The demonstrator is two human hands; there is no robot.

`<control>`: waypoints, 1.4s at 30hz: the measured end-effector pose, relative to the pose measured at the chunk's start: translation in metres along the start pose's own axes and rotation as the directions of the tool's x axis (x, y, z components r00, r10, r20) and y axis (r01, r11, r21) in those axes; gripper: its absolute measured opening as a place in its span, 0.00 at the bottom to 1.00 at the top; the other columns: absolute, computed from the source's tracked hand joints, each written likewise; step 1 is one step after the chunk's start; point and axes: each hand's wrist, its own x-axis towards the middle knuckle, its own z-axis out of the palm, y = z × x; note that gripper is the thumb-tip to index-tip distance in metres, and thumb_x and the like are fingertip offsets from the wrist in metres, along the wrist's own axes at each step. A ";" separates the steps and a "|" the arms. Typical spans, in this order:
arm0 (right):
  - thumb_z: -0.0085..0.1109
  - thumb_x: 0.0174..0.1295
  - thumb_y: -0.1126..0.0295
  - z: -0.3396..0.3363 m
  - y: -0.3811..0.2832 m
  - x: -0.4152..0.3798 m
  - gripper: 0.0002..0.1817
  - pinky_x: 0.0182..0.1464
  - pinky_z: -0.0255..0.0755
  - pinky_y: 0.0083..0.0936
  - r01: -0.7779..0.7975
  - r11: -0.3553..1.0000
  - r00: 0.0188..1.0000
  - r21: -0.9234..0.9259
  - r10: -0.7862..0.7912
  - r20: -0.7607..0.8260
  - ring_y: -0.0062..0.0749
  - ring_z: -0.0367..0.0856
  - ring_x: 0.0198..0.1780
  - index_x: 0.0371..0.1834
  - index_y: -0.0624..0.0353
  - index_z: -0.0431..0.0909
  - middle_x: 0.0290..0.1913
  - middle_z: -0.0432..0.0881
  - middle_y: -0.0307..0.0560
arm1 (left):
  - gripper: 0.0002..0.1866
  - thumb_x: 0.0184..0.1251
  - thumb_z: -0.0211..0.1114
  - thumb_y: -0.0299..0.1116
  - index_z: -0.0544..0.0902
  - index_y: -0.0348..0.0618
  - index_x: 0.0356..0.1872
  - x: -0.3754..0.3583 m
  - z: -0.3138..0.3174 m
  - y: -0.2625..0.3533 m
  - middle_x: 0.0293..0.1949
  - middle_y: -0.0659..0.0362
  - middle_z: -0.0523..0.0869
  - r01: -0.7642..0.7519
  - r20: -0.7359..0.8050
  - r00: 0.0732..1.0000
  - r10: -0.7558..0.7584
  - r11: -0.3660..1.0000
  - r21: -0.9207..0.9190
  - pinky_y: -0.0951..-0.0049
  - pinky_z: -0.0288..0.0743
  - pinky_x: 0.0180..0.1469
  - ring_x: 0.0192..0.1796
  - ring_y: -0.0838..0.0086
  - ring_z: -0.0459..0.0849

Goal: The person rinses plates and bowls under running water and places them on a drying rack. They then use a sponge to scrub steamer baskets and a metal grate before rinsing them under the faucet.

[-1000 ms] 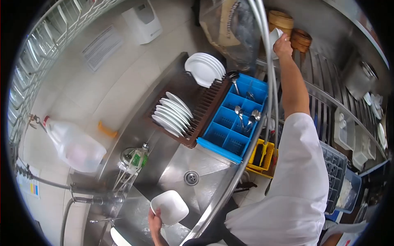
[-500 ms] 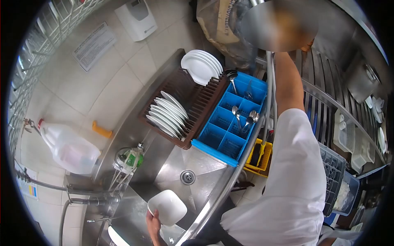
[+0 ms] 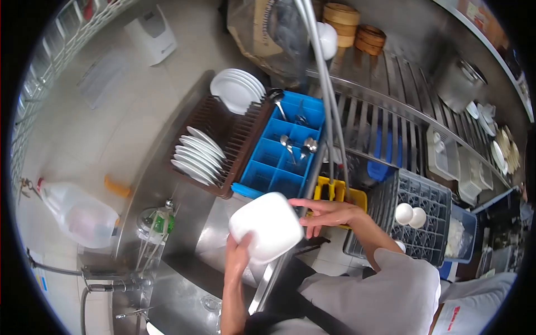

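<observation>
A square white bowl (image 3: 268, 226) is held up over the front edge of the sink. Round its lower left side my left hand (image 3: 238, 257) is closed, with the thumb on the bowl. At the bowl's right edge is my right hand (image 3: 324, 215), its fingers apart and the fingertips at or just beside the rim. Behind the bowl stands a blue cutlery tray (image 3: 262, 176) with spoons in some compartments. Left of that tray, a brown dish rack (image 3: 223, 125) carries white plates (image 3: 195, 159) upright.
A metal slatted shelf (image 3: 385, 106) runs along the right, with bamboo steamers (image 3: 340, 22) at its far end. Below it sit a grey glass rack (image 3: 424, 240) holding white cups and a yellow caddy (image 3: 357, 198). A plastic jug (image 3: 81, 212) is at the left.
My right arm has come down from the far shelf to the bowl. My left hand has raised the bowl out of the sink and moved it right. The view has shifted.
</observation>
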 end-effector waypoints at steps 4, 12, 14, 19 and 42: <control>0.64 0.63 0.53 -0.022 0.020 -0.028 0.44 0.15 0.63 0.15 0.098 0.977 0.887 0.189 0.000 -0.462 0.19 0.73 0.20 0.75 0.60 0.52 0.34 0.80 0.43 | 0.24 0.65 0.59 0.29 0.73 0.32 0.62 0.060 0.086 0.031 0.55 0.48 0.83 -0.180 0.343 0.927 0.153 0.982 0.049 0.67 0.69 0.63 0.59 0.65 0.79; 0.56 0.59 0.73 -0.098 0.014 -0.062 0.13 0.11 0.61 0.17 0.144 0.871 0.796 0.469 0.180 -0.578 0.19 0.70 0.13 0.47 0.63 0.73 0.22 0.75 0.39 | 0.39 0.68 0.64 0.46 0.58 0.35 0.72 0.067 0.160 0.079 0.54 0.41 0.80 -0.323 0.323 0.893 0.315 0.946 -0.029 0.72 0.78 0.43 0.49 0.63 0.83; 0.54 0.58 0.75 -0.125 -0.003 -0.067 0.14 0.11 0.65 0.20 0.251 0.921 0.672 0.297 0.055 -0.738 0.23 0.72 0.13 0.48 0.66 0.70 0.23 0.76 0.42 | 0.40 0.71 0.63 0.37 0.50 0.41 0.77 0.034 0.142 0.072 0.64 0.45 0.72 -0.641 0.272 0.736 0.620 0.768 -0.017 0.67 0.76 0.55 0.58 0.63 0.78; 0.51 0.55 0.76 -0.250 -0.081 -0.046 0.17 0.11 0.71 0.22 0.244 0.958 0.369 -0.153 -0.238 -0.899 0.25 0.73 0.14 0.49 0.63 0.66 0.26 0.74 0.46 | 0.29 0.71 0.62 0.30 0.65 0.40 0.70 -0.003 0.050 -0.035 0.73 0.48 0.61 -0.423 0.197 0.887 0.418 0.906 -0.022 0.68 0.77 0.55 0.61 0.65 0.79; 0.48 0.62 0.37 -0.374 -0.107 0.213 0.42 0.69 0.62 0.44 -0.560 0.570 0.155 -0.601 -0.641 -0.752 0.58 0.70 0.67 0.72 0.56 0.63 0.64 0.73 0.67 | 0.18 0.70 0.60 0.37 0.74 0.36 0.55 -0.386 -0.201 -0.348 0.39 0.54 0.81 0.071 -0.888 0.333 -0.318 0.947 -0.313 0.72 0.74 0.25 0.32 0.71 0.82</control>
